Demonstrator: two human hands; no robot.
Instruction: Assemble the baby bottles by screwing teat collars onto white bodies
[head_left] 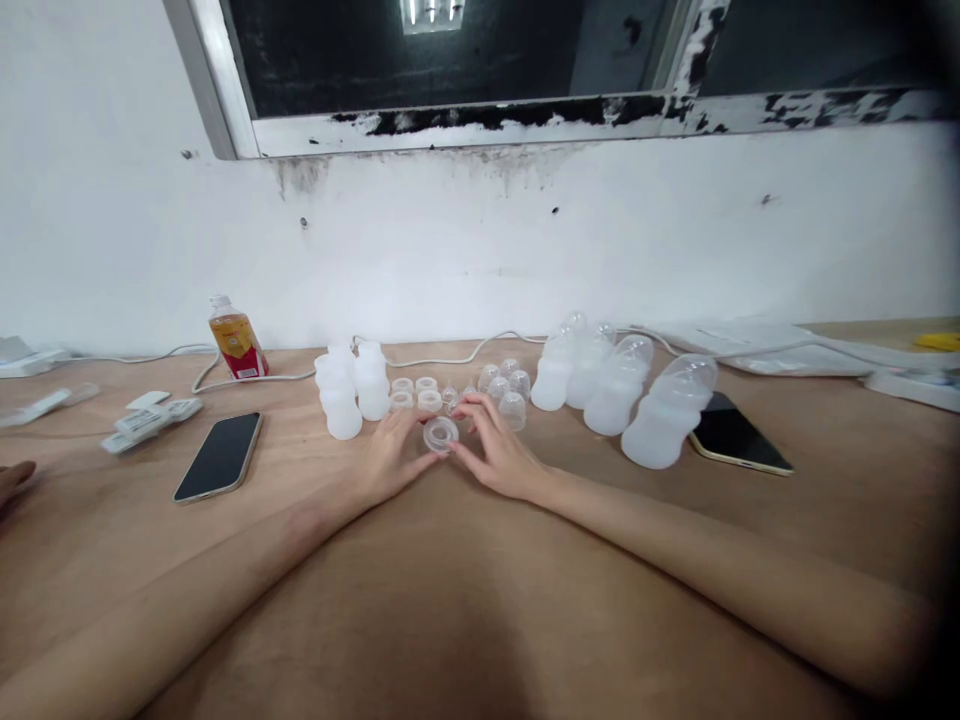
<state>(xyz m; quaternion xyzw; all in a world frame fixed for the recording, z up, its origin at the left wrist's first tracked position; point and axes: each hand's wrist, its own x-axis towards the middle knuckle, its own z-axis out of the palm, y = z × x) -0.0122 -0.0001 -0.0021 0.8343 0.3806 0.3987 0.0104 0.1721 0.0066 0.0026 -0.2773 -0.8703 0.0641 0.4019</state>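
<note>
Between both hands I hold a translucent bottle collar ring (440,435), tipped so its round opening shows. My left hand (395,452) grips its left side with thumb and fingers. On its right side the fingertips of my right hand (496,450) pinch the rim. Just behind stand several more collar rings (428,400) and small clear nipples (450,397). Clear dome caps (513,408) are grouped behind my right hand. White wavy baby bottles (343,408) without caps stand to the left, and capped baby bottles (616,390) to the right.
A black phone (219,457) lies at left, another phone (739,437) at right behind a bottle. A drink bottle (238,340) and a white cable (450,360) are near the wall. White packs (152,425) lie left. Another person's hand (15,478) shows at the left edge.
</note>
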